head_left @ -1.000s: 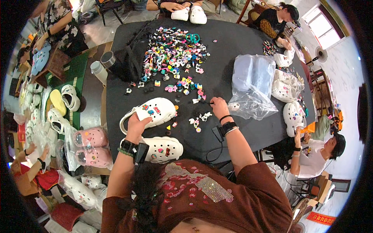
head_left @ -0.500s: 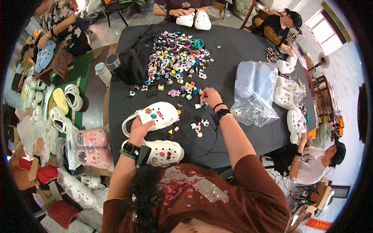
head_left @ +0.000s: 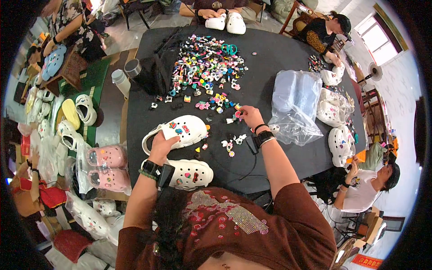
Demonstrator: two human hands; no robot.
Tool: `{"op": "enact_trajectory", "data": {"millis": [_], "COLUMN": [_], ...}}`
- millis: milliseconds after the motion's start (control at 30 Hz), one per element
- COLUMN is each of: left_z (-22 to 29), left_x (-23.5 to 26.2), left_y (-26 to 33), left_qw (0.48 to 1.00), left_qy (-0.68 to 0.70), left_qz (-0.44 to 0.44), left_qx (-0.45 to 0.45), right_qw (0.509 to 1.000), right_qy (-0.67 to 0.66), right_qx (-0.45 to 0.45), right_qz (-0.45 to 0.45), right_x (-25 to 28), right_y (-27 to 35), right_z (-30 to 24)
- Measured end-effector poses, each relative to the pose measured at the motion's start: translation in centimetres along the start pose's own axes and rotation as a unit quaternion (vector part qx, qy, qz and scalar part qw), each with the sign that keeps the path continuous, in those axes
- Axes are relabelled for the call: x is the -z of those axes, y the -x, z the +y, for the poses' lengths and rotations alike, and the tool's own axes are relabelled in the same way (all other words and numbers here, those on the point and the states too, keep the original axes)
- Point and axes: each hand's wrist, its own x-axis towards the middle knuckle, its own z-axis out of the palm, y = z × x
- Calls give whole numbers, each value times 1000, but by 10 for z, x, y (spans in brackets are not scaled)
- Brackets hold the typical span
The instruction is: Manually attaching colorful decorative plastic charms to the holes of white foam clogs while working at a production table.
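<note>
Our left hand [head_left: 163, 147] grips a white clog [head_left: 191, 128] by its opening, over the black table [head_left: 139, 114]; round-toed and holed, it wears red and blue charms [head_left: 179, 131]. A similar clog [head_left: 202, 173] lies nearer us. Our right hand [head_left: 250, 117] bunches its fingers at loose charms [head_left: 237, 115]; whether it grips one, we cannot tell.

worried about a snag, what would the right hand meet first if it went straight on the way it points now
The right hand would likely meet the pink shoe charm by its fingers first, then the small multicoloured charm cluster beyond; depth and contact are hard to judge.
</note>
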Motion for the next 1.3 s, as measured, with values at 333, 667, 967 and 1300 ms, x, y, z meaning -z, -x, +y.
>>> {"op": "enact_trajectory", "data": {"millis": [333,667,967,1300], "left_z": [0,1,-1,8], "left_x": [3,1,6,1], "left_y": [-4,-1,-1,1], "left_qw": [999,999,999,998], "left_qy": [31,32,39,45], "left_qz": [-17,-18,-20,-37], "left_qx": [9,1,8,15], "right_qw": [989,994,987,972], "right_qy": [-147,-61,68,-212], "right_qx": [1,49,112,8], "right_qz": [-32,-74,-95,-98], "right_x": [8,2,-4,-7], "right_y": [24,37,39,48], "right_z": [-24,-29,-17,-57]}}
